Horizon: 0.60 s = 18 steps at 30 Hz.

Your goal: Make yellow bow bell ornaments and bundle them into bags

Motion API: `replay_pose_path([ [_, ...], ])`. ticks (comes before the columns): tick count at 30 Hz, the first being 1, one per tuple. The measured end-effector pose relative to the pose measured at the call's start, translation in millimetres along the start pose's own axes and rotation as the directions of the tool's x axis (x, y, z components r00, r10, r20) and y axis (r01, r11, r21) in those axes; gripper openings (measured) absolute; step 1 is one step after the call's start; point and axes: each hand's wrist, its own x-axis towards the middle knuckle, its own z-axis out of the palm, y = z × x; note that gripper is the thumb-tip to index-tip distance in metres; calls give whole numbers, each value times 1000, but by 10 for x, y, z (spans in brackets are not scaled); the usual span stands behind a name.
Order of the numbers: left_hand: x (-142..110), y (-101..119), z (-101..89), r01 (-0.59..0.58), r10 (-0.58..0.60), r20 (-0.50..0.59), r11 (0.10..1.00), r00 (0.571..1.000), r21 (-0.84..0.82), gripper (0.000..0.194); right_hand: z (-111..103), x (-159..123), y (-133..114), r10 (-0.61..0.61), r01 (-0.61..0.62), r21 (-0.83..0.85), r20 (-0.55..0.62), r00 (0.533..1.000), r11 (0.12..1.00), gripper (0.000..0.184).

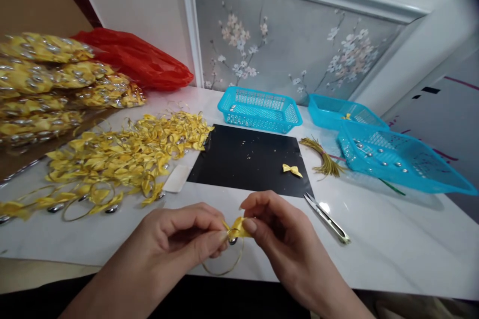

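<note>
Between my two hands, above the table's front edge, is a yellow ribbon bow (237,230) with a small silver bell (232,241) under it and a loop of thin gold cord (229,270) hanging below. My left hand (187,234) pinches the bow's left side between thumb and fingertips. With thumb and forefinger my right hand (279,232) grips its right end; the other fingers are curled. A loose yellow bow (292,170) lies ahead on a black mat (239,159). To the right of my right hand are metal thread snips (328,219), points toward the mat.
Finished-looking bows with bells (123,154) heap on the left. Behind them are filled clear bags (41,84) and a red plastic bag (138,60). Blue baskets (260,122) stand at the back and right, one holding several bells. A gold cord bundle (322,155) lies beside the mat.
</note>
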Motion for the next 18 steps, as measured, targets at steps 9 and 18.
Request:
replay_pose_path([
  [9, -17, -27, -4, 51, -60, -57, 988, 997, -144, 19, -86, -35, -13, 111, -116, 37, 98, 989, 993, 21],
  [18, -3, 33, -12, -32, 54, -271, 996, 961, 83, 11, -554, -130, -66, 61, -43, -441, 25, 998, 897, 24],
])
